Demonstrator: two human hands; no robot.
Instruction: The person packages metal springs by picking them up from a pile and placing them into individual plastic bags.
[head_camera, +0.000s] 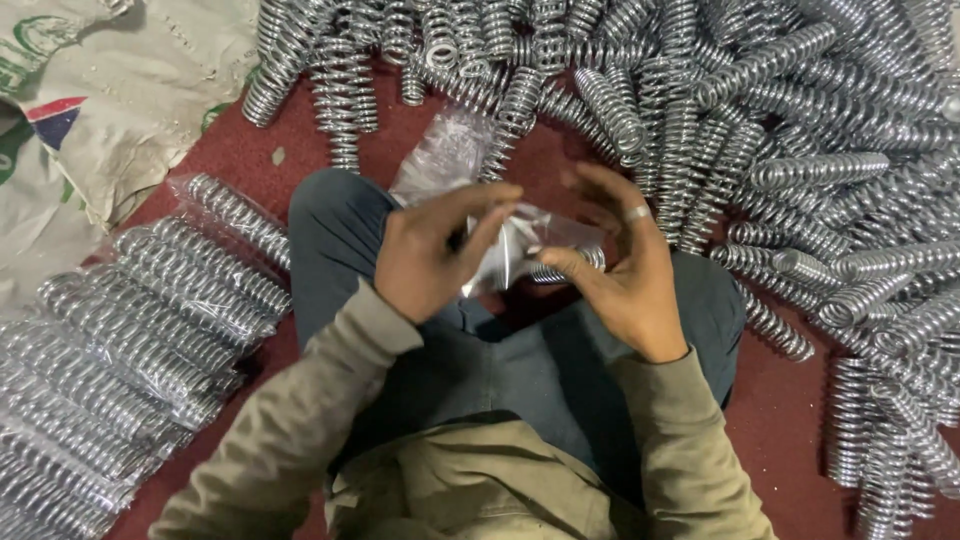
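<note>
The person sits cross-legged on a dark red floor (250, 150), and both hands meet above the lap on a clear plastic bag (520, 245). The left hand (435, 255) is closed around the bag's left edge, thumb and forefinger pinching the film near its top. The right hand (625, 270) is half open: the thumb and lower fingers press against the bag's right side, while the upper fingers, one wearing a ring, are spread and blurred. A chrome coil spring (570, 265) shows through the film at the bag's right end, just beside the right thumb; whether the whole spring sits inside the bag cannot be told.

A loose heap of bare springs (800, 130) covers the floor ahead and to the person's right. To the left lies a neat row of springs already wrapped in plastic sleeves (140, 330). Another empty clear bag (440, 150) lies on the floor just beyond the knees. A woven sack (120, 90) with printed markings sits at the far left.
</note>
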